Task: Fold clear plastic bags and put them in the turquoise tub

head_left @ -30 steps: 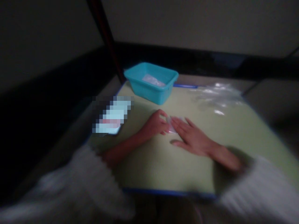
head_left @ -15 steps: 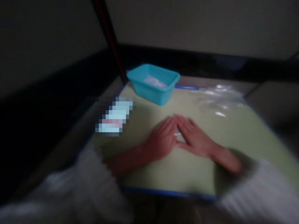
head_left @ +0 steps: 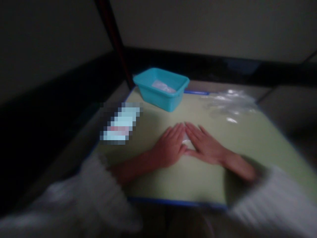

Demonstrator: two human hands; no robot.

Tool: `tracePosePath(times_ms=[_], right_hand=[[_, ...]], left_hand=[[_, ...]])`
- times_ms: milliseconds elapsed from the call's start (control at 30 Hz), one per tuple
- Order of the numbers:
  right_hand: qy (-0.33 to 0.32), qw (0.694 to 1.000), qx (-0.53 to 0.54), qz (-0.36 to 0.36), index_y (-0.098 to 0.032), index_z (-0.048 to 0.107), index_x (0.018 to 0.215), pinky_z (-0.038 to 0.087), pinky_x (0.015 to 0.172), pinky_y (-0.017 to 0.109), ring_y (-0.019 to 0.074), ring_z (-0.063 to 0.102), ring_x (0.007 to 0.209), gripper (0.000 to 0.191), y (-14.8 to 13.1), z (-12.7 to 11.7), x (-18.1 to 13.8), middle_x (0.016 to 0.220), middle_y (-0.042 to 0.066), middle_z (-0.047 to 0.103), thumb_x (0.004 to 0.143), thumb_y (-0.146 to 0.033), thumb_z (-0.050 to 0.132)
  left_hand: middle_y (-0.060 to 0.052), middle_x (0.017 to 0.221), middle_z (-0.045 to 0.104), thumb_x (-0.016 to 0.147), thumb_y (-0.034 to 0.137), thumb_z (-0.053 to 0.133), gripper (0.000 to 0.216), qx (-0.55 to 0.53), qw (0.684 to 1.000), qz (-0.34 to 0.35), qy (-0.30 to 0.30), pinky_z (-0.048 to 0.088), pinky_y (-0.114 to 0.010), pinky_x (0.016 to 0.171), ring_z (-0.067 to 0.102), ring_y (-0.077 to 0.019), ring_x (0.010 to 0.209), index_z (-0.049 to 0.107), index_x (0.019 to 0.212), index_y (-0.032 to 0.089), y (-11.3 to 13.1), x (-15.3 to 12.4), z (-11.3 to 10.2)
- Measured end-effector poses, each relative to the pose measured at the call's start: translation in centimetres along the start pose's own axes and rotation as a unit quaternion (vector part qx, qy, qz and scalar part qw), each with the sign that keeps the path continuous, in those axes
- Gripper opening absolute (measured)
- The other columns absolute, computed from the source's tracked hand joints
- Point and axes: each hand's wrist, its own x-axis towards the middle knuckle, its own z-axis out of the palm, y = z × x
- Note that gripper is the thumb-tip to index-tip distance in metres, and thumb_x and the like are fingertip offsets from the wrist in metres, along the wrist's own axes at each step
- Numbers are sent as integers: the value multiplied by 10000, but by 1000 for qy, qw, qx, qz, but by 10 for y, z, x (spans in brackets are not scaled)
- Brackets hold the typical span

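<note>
Both my hands lie palm down on the pale yellow-green tabletop [head_left: 173,185], fingers stretched out and fingertips angled toward each other. My left hand [head_left: 169,147] is flat, its thumb touching or nearly touching the right thumb. My right hand [head_left: 206,145] is flat too, with its thumb set apart from the fingers. Between and partly beneath them shows a small whitish, clear piece that looks like plastic film [head_left: 187,140]. The hands cover most of it, so its kind and size cannot be told.
Beyond my hands stands a turquoise plastic basket [head_left: 158,96] with a whitish packet [head_left: 162,86] inside. Shiny clear plastic bags [head_left: 230,102] lie in a heap at the back right. A pixelated, bright phone-like object [head_left: 121,124] rests at the left edge. The table has a blue rim [head_left: 173,201].
My left fingers have drawn slightly left, away from the right fingers, so more of the clear piece shows between them. The whole view has shifted a little.
</note>
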Motion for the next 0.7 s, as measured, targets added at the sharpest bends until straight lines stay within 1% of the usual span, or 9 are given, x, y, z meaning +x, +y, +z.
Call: tracePosePath(times_ms=[233, 400, 533, 633, 700], right_hand=[[-14, 1000, -2, -4, -46, 199, 1461, 148, 1125, 515, 273, 150, 1412, 880, 5, -1, -3, 1518, 200, 186, 866, -692, 251], [-5, 1000, 0, -8, -87, 155, 1476, 147, 1122, 528, 260, 157, 1412, 841, 10, 0, -7, 1524, 179, 177, 880, -671, 252], [-5, 1000, 12, -8, -93, 160, 1476, 158, 1118, 534, 262, 164, 1410, 848, 10, -2, -7, 1522, 178, 193, 872, -677, 273], [-2, 1000, 24, -2, -97, 177, 1473, 169, 1116, 535, 267, 184, 1405, 853, 10, -4, -7, 1516, 180, 216, 864, -681, 298], [1, 999, 32, 0, -99, 173, 1475, 178, 1114, 534, 271, 201, 1400, 863, 9, -5, -7, 1512, 183, 227, 857, -684, 314]], left_hand=[[-202, 1507, 215, 944, 415, 307, 616, 14, 1000, 17, -1, 166, -435, 1135, 184, -279, 1410, 288, 1410, 14, -5, -1, 0], [-201, 1507, 218, 943, 465, 291, 649, 13, 999, 29, -5, 168, -431, 1134, 180, -286, 1411, 288, 1416, 20, -8, -3, -3], [-196, 1510, 218, 938, 488, 303, 641, 8, 999, 45, -6, 178, -454, 1124, 181, -300, 1409, 289, 1428, 74, -11, -4, -4], [-204, 1509, 216, 935, 493, 323, 629, 1, 997, 71, -8, 175, -468, 1119, 174, -307, 1409, 280, 1438, 118, -15, -5, -7], [-197, 1517, 195, 935, 485, 341, 603, -7, 996, 93, -15, 169, -480, 1116, 159, -311, 1412, 275, 1445, 171, -19, -6, -10]])
